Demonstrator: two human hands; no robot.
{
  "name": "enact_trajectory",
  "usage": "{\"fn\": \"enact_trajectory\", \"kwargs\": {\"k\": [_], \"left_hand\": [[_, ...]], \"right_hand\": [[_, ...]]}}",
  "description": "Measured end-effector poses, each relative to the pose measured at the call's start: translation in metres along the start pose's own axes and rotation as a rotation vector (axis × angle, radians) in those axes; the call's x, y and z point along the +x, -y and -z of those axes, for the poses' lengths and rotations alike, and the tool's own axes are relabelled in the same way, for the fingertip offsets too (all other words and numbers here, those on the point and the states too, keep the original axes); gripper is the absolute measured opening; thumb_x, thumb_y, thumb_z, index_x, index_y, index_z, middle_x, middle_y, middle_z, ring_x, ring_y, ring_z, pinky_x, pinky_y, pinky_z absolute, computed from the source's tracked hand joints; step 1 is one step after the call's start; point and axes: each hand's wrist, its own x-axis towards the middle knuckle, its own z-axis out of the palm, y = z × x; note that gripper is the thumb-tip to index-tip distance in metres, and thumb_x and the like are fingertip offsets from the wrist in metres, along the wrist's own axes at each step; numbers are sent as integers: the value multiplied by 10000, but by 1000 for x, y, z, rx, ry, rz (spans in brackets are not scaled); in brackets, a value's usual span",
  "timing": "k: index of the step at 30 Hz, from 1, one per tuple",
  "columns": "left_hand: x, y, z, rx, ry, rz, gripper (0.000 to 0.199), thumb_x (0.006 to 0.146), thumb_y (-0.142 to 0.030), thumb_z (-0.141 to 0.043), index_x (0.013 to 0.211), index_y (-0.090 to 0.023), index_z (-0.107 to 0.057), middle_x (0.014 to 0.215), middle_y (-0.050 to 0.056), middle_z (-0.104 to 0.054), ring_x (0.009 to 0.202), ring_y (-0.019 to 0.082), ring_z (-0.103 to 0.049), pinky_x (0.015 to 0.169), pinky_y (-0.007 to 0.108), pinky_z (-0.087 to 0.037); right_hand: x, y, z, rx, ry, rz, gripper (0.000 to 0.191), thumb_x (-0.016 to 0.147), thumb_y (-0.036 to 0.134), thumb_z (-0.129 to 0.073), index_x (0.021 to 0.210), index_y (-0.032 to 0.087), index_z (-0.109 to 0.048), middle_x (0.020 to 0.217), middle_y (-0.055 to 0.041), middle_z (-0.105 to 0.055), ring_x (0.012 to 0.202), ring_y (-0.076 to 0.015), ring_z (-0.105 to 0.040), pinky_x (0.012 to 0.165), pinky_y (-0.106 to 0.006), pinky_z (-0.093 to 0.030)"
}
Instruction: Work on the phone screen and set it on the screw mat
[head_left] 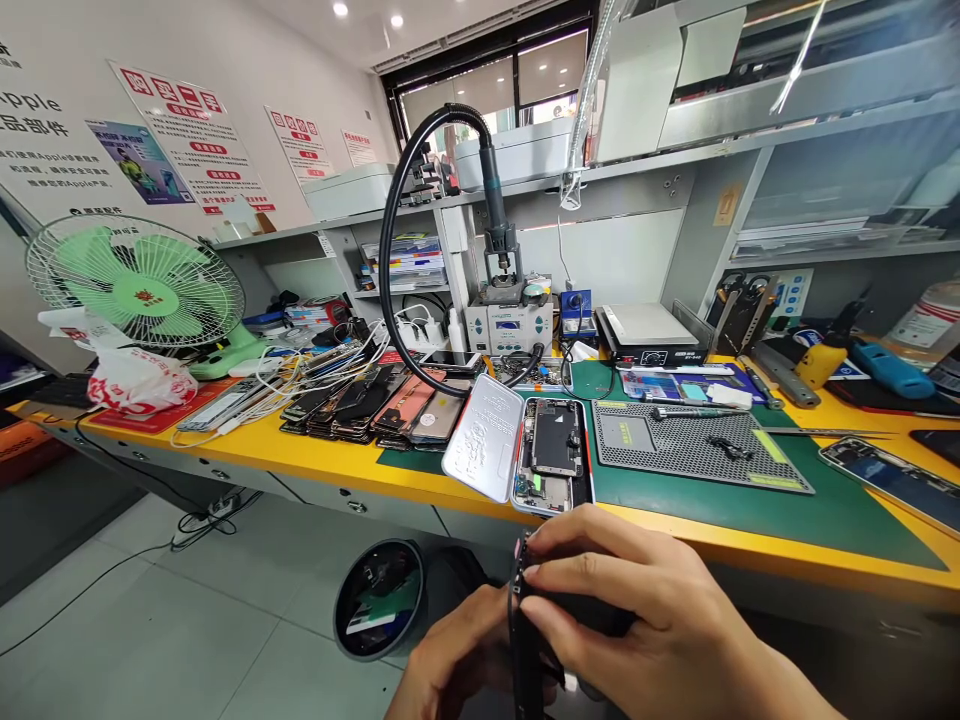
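Below the front edge of the bench, a slim black phone (pixel 526 660) is turned edge-on towards me, with small metal details along its near upper edge. My left hand (pixel 456 655) is closed around it from the left, its fingers partly hidden behind the phone. Thumb and fingertips of my right hand (pixel 649 605) press together at the phone's upper end. Just beyond my hands, an open metal tin (pixel 590 470) holds phone parts, among them a black flat part (pixel 556 437). Its silver embossed lid (pixel 484 440) leans open to the left.
A green mat (pixel 847 530) carries a perforated grey pad (pixel 697 450) with a screwdriver. Stacked phone screens (pixel 352 405) lie left of the tin. Behind stands a soldering station (pixel 510 325) under a looping black hose (pixel 386 210). A bin (pixel 379 600) is on the floor.
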Motion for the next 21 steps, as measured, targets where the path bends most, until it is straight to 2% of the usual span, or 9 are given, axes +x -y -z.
{"fn": "enact_trajectory", "kwargs": {"k": [4, 7, 11, 14, 16, 18, 21], "left_hand": [[6, 18, 9, 5, -6, 43, 794, 672, -742, -803, 1292, -253, -727, 1064, 98, -718, 940, 321, -730, 844, 472, -627], [4, 21, 12, 17, -13, 52, 723, 746, -723, -757, 1280, -235, -738, 1046, 103, -732, 994, 318, -725, 892, 446, -614], [2, 23, 16, 40, -28, 12, 754, 749, -715, -759, 1347, -258, -699, 1164, 112, -716, 1120, 351, -689, 969, 453, -582], [14, 35, 24, 42, 21, 100, 743, 685, -696, -818, 1309, -304, -721, 1115, 80, -733, 1043, 366, -719, 859, 458, -621], [23, 42, 30, 53, 32, 137, 721, 644, -659, -864, 1264, -311, -746, 1012, 63, -745, 996, 373, -732, 800, 451, -630], [26, 45, 33, 65, 27, 136, 700, 647, -641, -871, 1255, -316, -752, 997, 61, -744, 1011, 376, -729, 818, 453, -627], [15, 36, 28, 86, 0, 82, 641, 707, -637, -836, 1254, -313, -757, 1177, 82, -718, 1129, 369, -689, 975, 462, -578]], "right_hand": [[-2, -2, 1, 17, -8, 11, 119, 831, 63, -774, 923, 134, -801, 948, -93, -767, 819, -114, -758, 781, -110, -588], [-3, -4, 0, 31, -12, 8, 116, 822, 59, -777, 908, 134, -801, 946, -92, -768, 822, -115, -760, 783, -107, -588], [-3, -4, -2, 16, -34, 0, 101, 813, 53, -768, 863, 135, -798, 931, -92, -766, 797, -118, -757, 763, -115, -594], [-3, -3, -2, 22, -65, -14, 119, 813, 47, -757, 845, 156, -794, 887, -68, -770, 769, -113, -749, 731, -123, -592], [-3, -1, -2, 42, -65, -57, 125, 820, 61, -755, 848, 176, -796, 890, -54, -774, 770, -113, -751, 726, -130, -593], [-3, 1, -2, 82, -64, -133, 118, 831, 83, -752, 843, 190, -800, 909, -49, -776, 782, -115, -757, 734, -135, -597], [-6, 5, -5, 197, -104, -261, 101, 837, 117, -751, 830, 204, -801, 923, -48, -778, 810, -125, -768, 747, -140, -604]]}}
